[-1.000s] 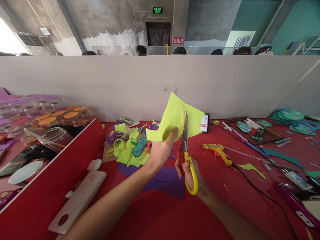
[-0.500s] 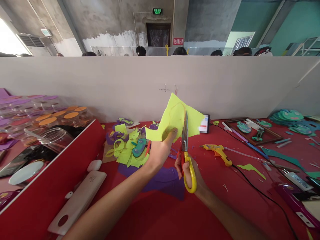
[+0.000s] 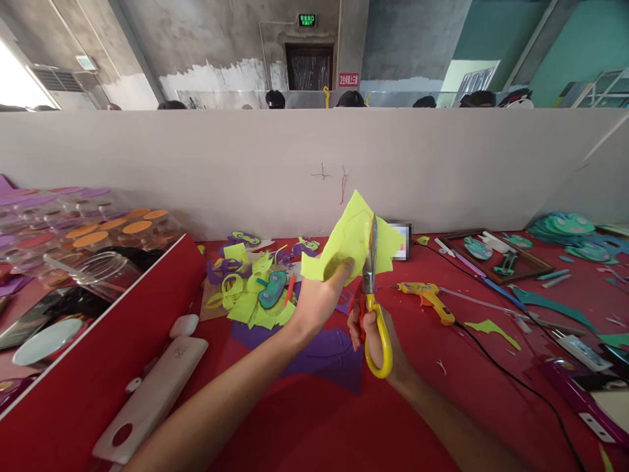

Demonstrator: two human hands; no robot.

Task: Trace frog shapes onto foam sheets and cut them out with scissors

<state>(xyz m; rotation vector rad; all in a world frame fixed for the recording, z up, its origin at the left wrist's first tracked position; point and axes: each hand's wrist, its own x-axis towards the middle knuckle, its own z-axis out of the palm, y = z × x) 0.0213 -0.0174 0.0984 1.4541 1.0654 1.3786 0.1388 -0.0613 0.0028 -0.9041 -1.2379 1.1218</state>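
Note:
A bright yellow-green craft foam sheet (image 3: 346,229) is held up above the red table by my left hand (image 3: 322,298), its thumb pressed on the near face. A faint drawn curve runs over the sheet. My right hand (image 3: 378,334) grips scissors (image 3: 381,347) with one yellow and one red handle. The blades point up and lie against the sheet, right of the drawn curve. Below my left hand are yellow-green scraps (image 3: 243,305), a teal cut-out shape (image 3: 272,290) and an orange-red stick (image 3: 289,288). A purple sheet (image 3: 314,360) lies flat under my wrists.
A yellow glue gun (image 3: 427,298) with a black cord lies to the right. A wooden frame (image 3: 533,265) and teal pieces (image 3: 565,226) sit farther right. A low red divider (image 3: 113,321) runs along the left, beside a white phone-shaped object (image 3: 152,400). A grey panel (image 3: 246,164) stands behind.
Both hands, the foam sheet and the scissors have shifted a little to the right. The sheet is turned slightly, and less of it shows right of the blades.

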